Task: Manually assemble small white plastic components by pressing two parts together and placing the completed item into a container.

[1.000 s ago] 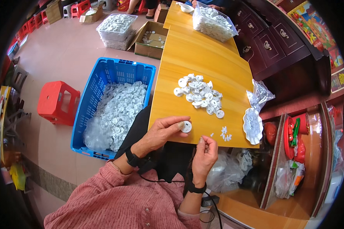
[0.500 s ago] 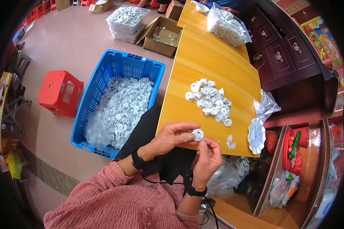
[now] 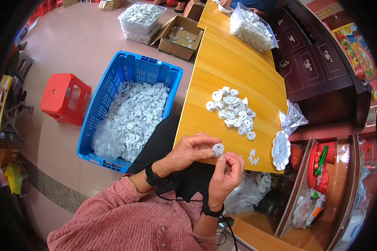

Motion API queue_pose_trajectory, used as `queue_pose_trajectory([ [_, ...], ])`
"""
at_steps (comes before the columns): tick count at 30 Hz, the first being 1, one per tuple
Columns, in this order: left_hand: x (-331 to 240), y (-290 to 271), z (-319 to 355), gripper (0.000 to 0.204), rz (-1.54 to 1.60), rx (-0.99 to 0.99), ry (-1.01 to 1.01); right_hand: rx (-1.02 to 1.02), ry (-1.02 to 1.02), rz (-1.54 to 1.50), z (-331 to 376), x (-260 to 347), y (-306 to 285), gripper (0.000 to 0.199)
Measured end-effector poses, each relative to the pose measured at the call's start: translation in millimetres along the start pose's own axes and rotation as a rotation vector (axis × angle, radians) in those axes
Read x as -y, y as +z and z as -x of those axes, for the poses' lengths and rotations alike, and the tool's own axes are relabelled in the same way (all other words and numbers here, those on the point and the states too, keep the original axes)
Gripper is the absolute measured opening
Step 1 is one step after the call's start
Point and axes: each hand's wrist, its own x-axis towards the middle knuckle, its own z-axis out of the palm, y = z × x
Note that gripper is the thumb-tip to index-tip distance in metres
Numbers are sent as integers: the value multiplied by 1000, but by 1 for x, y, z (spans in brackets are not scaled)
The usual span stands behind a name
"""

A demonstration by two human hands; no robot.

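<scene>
Between the fingertips of my left hand point(image 3: 194, 148) is a round white plastic disc point(image 3: 218, 149) with a small dark slot in its face. My left thumb and index finger pinch its left edge. My right hand point(image 3: 227, 173) is closed at the disc's lower right edge, thumb and fingertips together; whether a small part sits in them is hidden. Beyond the hands, a pile of similar white discs point(image 3: 234, 111) lies on the yellow wooden table point(image 3: 213, 62). Several tiny white pieces point(image 3: 253, 157) are scattered right of my right hand, beside a white scalloped dish point(image 3: 281, 152) of small pale pieces.
A blue crate point(image 3: 130, 62) full of white parts stands on the floor to the left, near a red stool point(image 3: 65, 98). Clear tubs point(image 3: 253, 29) of parts and a cardboard box point(image 3: 180, 37) are farther off. Another person's hand point(image 3: 226, 3) shows at the table's far end.
Both hands keep their grip around the disc, and my right fingers have shifted slightly. The whole view has moved a little; the pile and dish look unchanged.
</scene>
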Motion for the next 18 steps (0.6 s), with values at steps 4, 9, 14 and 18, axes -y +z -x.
queue_pose_trajectory([
  [4,2,0,0,31,-9,-7,12,11,-11,18,0,1,0,8],
  [9,0,1,0,31,13,2,15,26,-36,25,0,2,0,8],
  [14,-1,2,1,32,24,11,10,23,-41,21,0,1,-1,8],
  [18,-1,1,1,32,-6,19,15,20,-39,15,1,-3,-3,9],
])
